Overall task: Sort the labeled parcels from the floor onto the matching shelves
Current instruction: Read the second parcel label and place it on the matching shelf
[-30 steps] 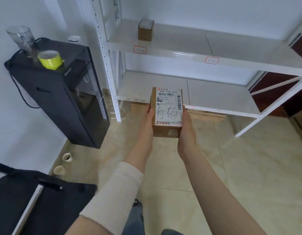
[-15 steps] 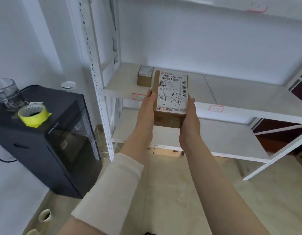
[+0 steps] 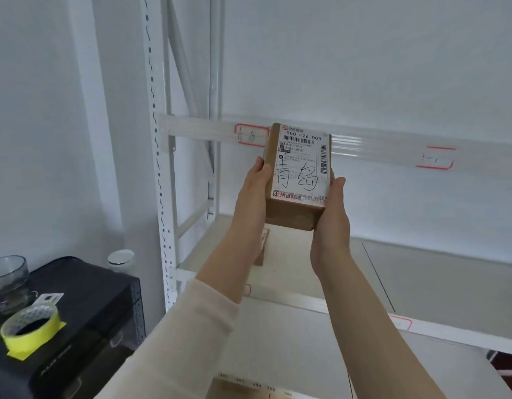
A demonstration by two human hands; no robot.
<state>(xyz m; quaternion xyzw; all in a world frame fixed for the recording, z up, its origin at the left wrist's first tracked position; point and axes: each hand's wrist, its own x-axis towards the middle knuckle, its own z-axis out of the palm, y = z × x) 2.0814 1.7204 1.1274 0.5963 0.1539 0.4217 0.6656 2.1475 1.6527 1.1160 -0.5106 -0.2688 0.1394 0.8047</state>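
A small brown cardboard parcel (image 3: 298, 174) with a white shipping label and two handwritten characters is held up in front of the white shelving. My left hand (image 3: 253, 191) grips its left side and my right hand (image 3: 331, 214) grips its right side and bottom. The parcel's top overlaps the front beam of the upper shelf (image 3: 378, 145), just right of a red-framed tag (image 3: 250, 135) with similar handwriting. A second red-framed tag (image 3: 435, 158) sits further right on that beam. Another brown parcel (image 3: 262, 249) lies on the middle shelf (image 3: 421, 272), mostly hidden behind my left wrist.
The rack's perforated white upright (image 3: 159, 174) stands at left. A black appliance (image 3: 85, 318) at lower left carries a yellow tape roll (image 3: 30, 329), a glass jar (image 3: 7, 280) and a small lidded cup (image 3: 121, 259). A white wall lies behind the shelves.
Both hands have lifted the parcel from about the middle shelf's level up to the upper shelf's front beam. My view has tilted upward, so the floor and lowest shelf have dropped out of sight.
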